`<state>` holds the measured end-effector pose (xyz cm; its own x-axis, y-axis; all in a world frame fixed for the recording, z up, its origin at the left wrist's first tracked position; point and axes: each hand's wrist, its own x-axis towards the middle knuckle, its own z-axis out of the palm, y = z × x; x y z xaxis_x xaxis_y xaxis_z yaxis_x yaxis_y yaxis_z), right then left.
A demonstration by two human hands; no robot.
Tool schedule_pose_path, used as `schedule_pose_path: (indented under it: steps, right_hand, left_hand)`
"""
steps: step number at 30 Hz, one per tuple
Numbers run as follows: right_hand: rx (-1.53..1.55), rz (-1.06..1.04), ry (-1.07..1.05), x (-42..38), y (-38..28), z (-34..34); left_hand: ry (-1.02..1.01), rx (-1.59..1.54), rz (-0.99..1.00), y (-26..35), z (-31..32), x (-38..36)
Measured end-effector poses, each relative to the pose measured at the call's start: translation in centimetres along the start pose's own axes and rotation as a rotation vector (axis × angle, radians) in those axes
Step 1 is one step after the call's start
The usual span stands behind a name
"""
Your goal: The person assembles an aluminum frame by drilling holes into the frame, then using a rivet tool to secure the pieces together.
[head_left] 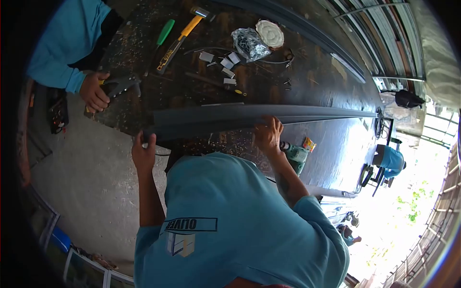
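A long dark grey metal profile (206,120) lies lengthwise over the workbench, its near end tilted toward me. My left hand (144,152) is at the profile's left end, thumb and fingers closed about it. Farther along, my right hand (269,137) grips the near edge with its fingers curled over. Just right of that hand, a green power drill (296,156) rests on its side. Metal shavings are scattered on the bench between my hands.
Another person's hand (95,92) rests on pliers (122,87) at the left. A hammer (182,41), green-handled screwdriver (165,33), small metal pieces (229,61) and a plastic bag (249,44) lie across the bench. Long profiles are racked at the upper right.
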<state>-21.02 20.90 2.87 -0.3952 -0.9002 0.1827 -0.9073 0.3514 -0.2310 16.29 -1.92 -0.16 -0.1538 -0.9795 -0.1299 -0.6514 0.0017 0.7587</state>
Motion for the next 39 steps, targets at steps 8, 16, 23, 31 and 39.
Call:
schedule_pose_path:
  steps: [8,16,23,31,39]
  right_hand:
    - [-0.007,0.234,-0.032,-4.7,4.4,-0.4]
    - [0.250,0.199,-0.103,-0.4,4.4,0.6]
    - [-0.011,0.044,-0.329,3.3,4.8,1.8]
    - [0.031,-0.047,-0.335,5.7,5.1,-0.1]
    - [0.124,-0.041,-0.639,7.0,1.8,-1.9]
  left_hand:
    - [-0.165,0.262,0.263,-0.4,4.2,-4.1]
    - [-0.188,0.238,0.156,0.4,4.4,-3.3]
    - [-0.223,0.167,0.115,-0.1,4.4,-3.6]
    - [-0.283,0.072,-0.055,1.6,3.6,-3.8]
    - [-0.129,-0.100,0.011,7.5,2.4,-0.4]
